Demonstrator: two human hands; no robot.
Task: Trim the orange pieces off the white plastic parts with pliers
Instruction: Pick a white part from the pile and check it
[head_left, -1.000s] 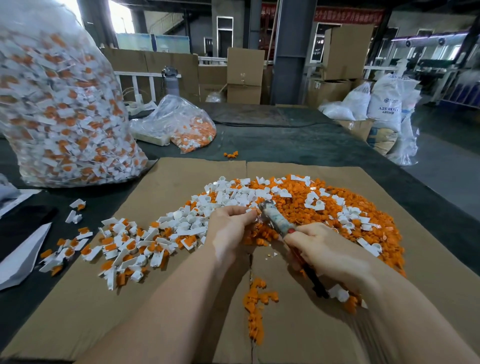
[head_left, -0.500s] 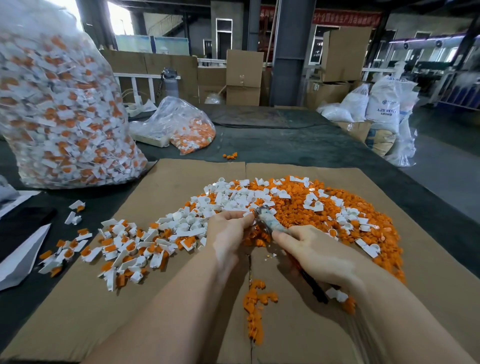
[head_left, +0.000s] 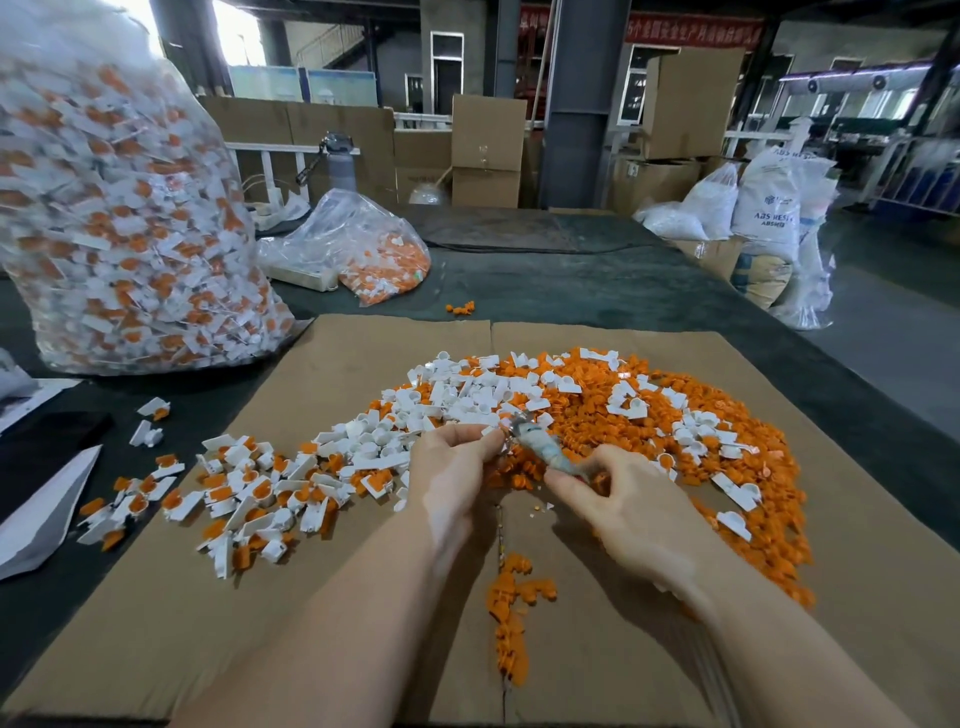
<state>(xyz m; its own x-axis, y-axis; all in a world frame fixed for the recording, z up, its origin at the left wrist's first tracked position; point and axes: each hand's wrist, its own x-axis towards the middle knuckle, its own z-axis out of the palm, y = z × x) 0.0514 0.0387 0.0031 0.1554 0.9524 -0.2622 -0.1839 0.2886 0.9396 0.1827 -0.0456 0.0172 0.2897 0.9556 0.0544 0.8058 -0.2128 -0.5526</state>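
Hands (head_left: 540, 483) — hemmed by orange scraps (head_left: 727, 441)

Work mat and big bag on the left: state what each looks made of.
Work mat: looks like corrugated cardboard, matte brown, with a centre seam between flaps. Big bag: seemingly thin clear plastic film, glossy and wrinkled, white-and-orange parts visible through it.

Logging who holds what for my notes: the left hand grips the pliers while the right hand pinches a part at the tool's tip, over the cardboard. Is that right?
Not quite: the hands are swapped. In the head view the right hand grips the pliers, and the left hand pinches a part at the tool's tip, over the cardboard.
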